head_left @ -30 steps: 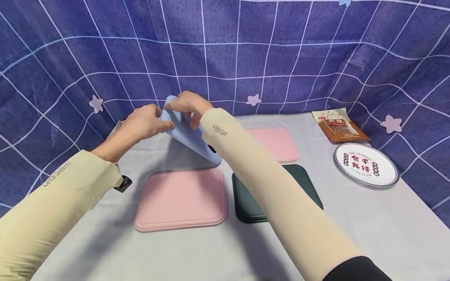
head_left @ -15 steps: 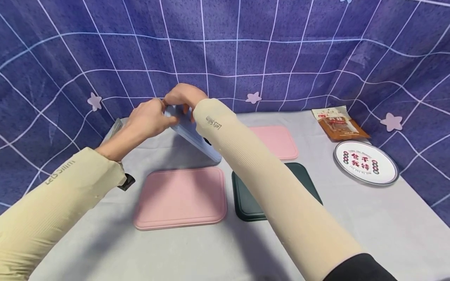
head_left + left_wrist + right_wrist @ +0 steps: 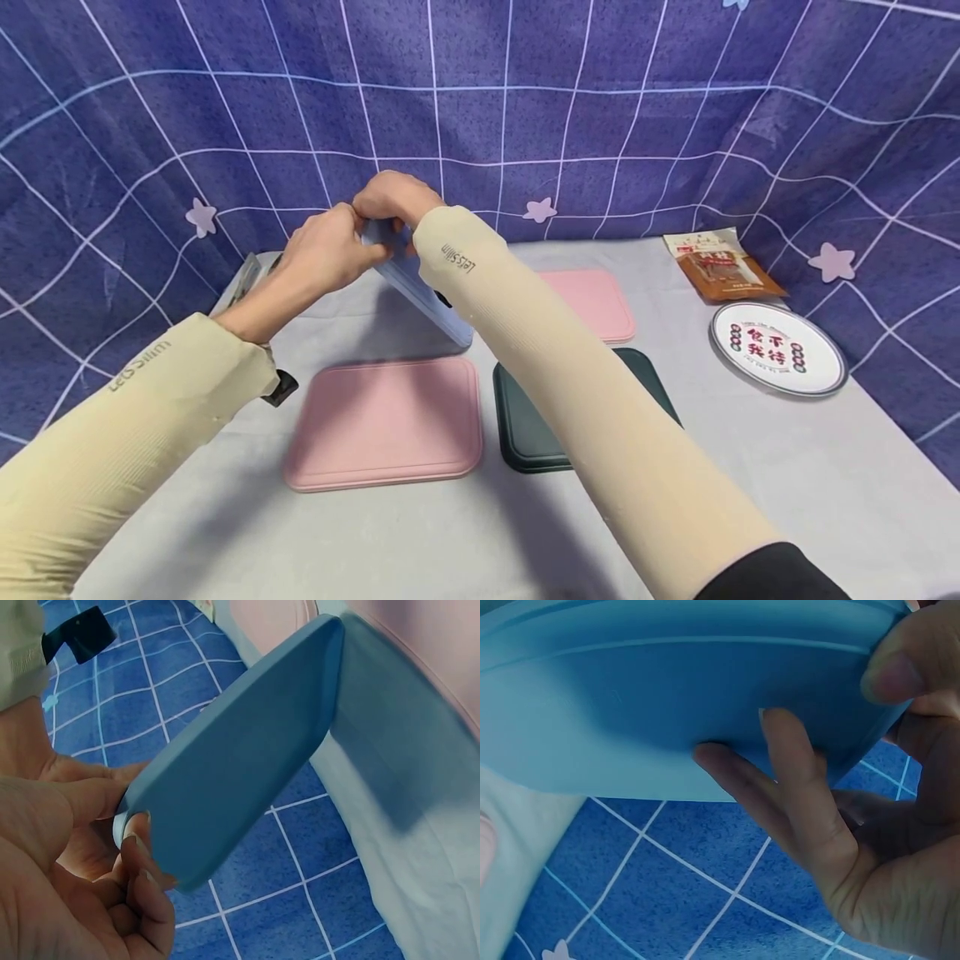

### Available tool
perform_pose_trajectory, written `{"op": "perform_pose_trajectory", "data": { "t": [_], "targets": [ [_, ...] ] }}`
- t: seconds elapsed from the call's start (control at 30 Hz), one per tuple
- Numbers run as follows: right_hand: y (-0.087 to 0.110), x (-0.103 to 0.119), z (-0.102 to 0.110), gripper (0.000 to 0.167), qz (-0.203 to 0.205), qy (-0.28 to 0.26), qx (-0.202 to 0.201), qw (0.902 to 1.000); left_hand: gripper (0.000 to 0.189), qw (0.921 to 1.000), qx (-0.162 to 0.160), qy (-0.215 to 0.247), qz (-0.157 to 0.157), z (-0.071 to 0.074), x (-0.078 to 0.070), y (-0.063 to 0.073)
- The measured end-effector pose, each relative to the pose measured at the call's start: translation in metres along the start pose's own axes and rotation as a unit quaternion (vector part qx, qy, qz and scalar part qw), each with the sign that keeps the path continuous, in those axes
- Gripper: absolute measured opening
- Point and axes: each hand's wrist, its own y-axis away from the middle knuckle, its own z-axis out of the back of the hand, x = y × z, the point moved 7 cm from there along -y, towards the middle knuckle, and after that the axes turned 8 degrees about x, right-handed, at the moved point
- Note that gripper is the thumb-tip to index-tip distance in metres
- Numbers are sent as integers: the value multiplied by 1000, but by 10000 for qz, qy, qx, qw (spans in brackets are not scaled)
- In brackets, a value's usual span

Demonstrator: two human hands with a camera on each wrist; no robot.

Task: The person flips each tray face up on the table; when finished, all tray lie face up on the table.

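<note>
A shallow blue rectangular tray [image 3: 420,292] stands steeply tilted at the back left, its lower right end by the white cloth and its upper end raised. My left hand [image 3: 330,250] pinches the raised end between thumb and fingers; in the left wrist view the tray's hollow, rimmed face [image 3: 240,742] shows. Over the same end bends my right hand [image 3: 397,198], gripping near the top edge. The right wrist view has two of its fingers [image 3: 799,780] lying against the tray's flat face. A pink tray [image 3: 390,425] lies flat in front.
To the right of the pink tray lies a dark green tray [image 3: 532,425], partly under the right sleeve, with a second pink tray [image 3: 592,304] behind. Farther right are a white oval plate [image 3: 780,348] and a brown food packet [image 3: 723,267]. A blue grid curtain [image 3: 600,125] hangs behind.
Both hands have risen slightly and drawn together at the tray's upper end, which now stands a little steeper. My left hand has shifted to the right. The other things have stayed put.
</note>
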Motion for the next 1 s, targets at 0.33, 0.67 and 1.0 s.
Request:
{"op": "perform_pose_trajectory", "data": {
  "t": [0.33,0.67,1.0],
  "targets": [
    [2,-13,4,19,417,-876,225,9950,29,9971,502,518,-258,-4,-7,1],
    [11,-37,13,17,795,-1617,914,9794,65,9686,1854,1511,-684,-10,-6,6],
    [23,-55,32,42,477,-1143,933,9879,62,9671,2131,1336,-381,-27,17,8]
  ]
}}
